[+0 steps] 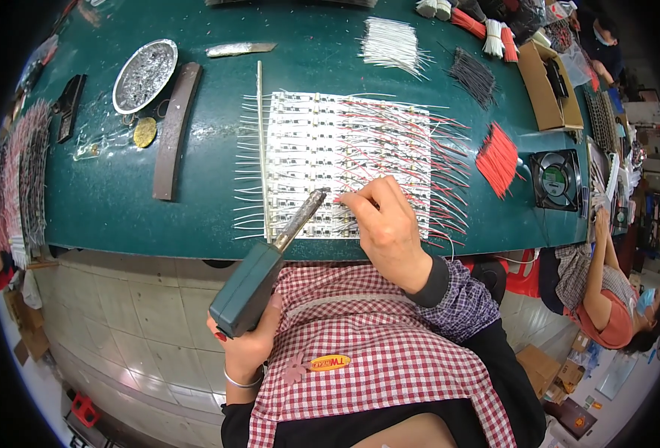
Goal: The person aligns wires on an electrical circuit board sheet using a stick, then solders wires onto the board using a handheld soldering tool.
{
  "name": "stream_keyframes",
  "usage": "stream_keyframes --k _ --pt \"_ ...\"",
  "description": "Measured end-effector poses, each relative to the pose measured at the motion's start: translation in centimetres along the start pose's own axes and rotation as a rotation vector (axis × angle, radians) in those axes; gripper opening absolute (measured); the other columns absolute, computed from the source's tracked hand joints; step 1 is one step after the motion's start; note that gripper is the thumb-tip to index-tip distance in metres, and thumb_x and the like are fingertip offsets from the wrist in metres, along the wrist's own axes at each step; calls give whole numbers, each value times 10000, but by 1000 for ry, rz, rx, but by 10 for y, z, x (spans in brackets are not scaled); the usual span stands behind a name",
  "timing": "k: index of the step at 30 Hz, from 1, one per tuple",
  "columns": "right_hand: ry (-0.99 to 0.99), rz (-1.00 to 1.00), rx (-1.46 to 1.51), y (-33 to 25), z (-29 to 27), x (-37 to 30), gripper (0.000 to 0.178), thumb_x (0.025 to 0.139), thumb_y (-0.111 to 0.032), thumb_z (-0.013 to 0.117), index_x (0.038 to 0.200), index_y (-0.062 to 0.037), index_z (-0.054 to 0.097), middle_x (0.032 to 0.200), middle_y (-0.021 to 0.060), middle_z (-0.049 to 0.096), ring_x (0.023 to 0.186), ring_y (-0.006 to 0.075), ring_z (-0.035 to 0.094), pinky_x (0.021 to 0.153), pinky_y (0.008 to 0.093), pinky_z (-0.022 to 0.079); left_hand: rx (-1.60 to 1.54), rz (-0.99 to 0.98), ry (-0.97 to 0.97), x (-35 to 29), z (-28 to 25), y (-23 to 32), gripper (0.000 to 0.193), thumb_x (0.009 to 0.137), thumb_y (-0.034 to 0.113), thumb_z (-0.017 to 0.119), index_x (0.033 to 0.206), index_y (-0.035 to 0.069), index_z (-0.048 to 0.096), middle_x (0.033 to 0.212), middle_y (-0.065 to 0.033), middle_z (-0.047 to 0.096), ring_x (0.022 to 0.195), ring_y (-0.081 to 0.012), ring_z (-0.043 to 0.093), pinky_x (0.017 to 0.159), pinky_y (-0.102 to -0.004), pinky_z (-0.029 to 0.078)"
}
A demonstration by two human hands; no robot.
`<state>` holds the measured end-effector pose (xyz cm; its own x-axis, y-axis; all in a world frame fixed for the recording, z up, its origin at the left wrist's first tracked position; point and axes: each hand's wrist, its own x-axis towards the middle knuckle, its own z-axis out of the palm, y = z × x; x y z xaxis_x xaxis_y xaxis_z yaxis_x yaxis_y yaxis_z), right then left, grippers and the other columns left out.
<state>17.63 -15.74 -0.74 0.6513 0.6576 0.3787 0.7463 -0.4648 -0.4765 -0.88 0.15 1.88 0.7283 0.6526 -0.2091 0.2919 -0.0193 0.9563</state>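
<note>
My left hand (249, 345) is wrapped round the handle of a green soldering gun (249, 287). Its metal barrel slants up to the right, with the tip over a white panel of small circuit boards (292, 160). Rows of white and red wires (449, 172) stick out from the panel's right side, and white wires from its left. Over the lower middle of the panel, my right hand (391, 231) is closed in a pinch just right of the soldering tip. A bit of red wire shows at its fingertips. A pale strip (260, 134) lies along the panel's left edge.
Bundles of white (391, 43), black (473, 78) and red wires (499, 160) lie beyond and right of the panel. A small fan (556, 179) and cardboard box (550, 86) stand at right. Leftward are a metal bowl (144, 75), brown bar (177, 134) and yellow sponge (144, 133). Co-workers sit at right.
</note>
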Motion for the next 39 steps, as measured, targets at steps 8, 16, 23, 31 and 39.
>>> stream_keyframes --k 8,16,23,31,39 --pt "61 -22 14 -8 -4 -4 281 722 105 702 966 -34 718 749 64 494 704 242 503 592 346 413 68 154 24 -1 -1 -3 167 755 66 800 891 -4 734 795 -86 733 620 -170 678 582 -279 507" --pt "24 11 18 -9 -1 -9 274 721 105 697 952 -41 725 733 63 482 671 230 516 561 354 423 13 84 -11 -5 -5 -5 184 753 27 789 917 -22 720 816 -86 716 685 -157 681 618 -281 524" --pt "26 27 27 -10 -1 -10 287 711 113 687 951 -40 728 733 64 481 674 232 523 566 351 432 12 72 -53 -4 -7 -7 214 742 -12 774 943 -37 703 841 -91 711 697 -164 679 644 -264 527" --pt "36 9 20 -9 0 -10 283 710 106 688 958 -27 719 737 74 484 674 240 525 569 359 433 127 116 -134 -1 -7 0 178 737 -37 746 905 -40 689 841 -96 688 668 -162 658 621 -265 512" --pt "19 22 5 -10 0 -11 274 709 100 695 951 -27 717 744 76 483 680 244 525 574 358 433 141 131 -76 -10 -11 -11 212 746 -7 769 942 -48 700 856 -104 694 691 -163 660 640 -272 523"
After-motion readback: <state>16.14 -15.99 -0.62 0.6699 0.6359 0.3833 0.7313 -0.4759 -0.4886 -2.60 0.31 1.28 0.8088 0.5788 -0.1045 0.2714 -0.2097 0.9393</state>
